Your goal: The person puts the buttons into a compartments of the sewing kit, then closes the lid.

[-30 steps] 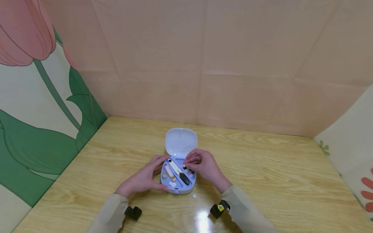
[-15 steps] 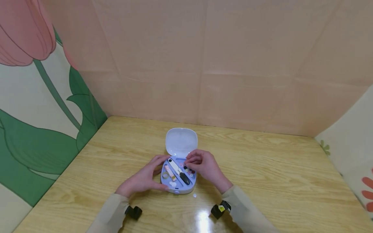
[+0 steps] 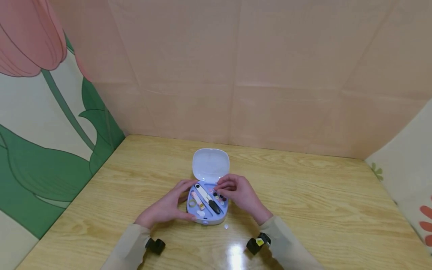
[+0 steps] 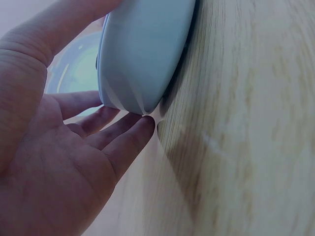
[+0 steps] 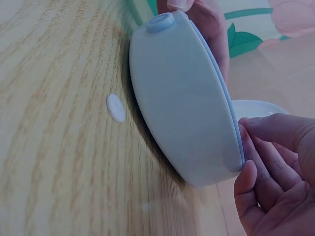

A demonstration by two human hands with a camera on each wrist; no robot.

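A lilac sewing kit box point(image 3: 213, 222) stands on the table with its white lid point(image 3: 210, 165) raised. My left hand point(image 3: 167, 206) grips its left side, thumb at the front and fingers behind; the left wrist view shows the fingertips against its wall. My right hand point(image 3: 241, 193) bends over the right compartment, thumb and forefinger brought together above several small buttons point(image 3: 221, 198). Whether anything is between those fingertips is hidden. A long white tool with a black handle point(image 3: 214, 206) lies diagonally across the middle. To its left are a pinkish stick-like piece point(image 3: 198, 200) and a yellowish ring point(image 3: 192, 203).
One loose white button point(image 5: 116, 108) lies on the wooden table point(image 3: 320, 210), just off the box's front right. Behind the table hangs a plain pinkish cloth point(image 3: 233, 93). A flower-patterned panel point(image 3: 50, 157) borders the left side.
The right hand stays over the buttons, its fingers shifting only slightly. A pale piece seen by its fingertips a second ago is no longer distinct there. The left hand keeps its grip.
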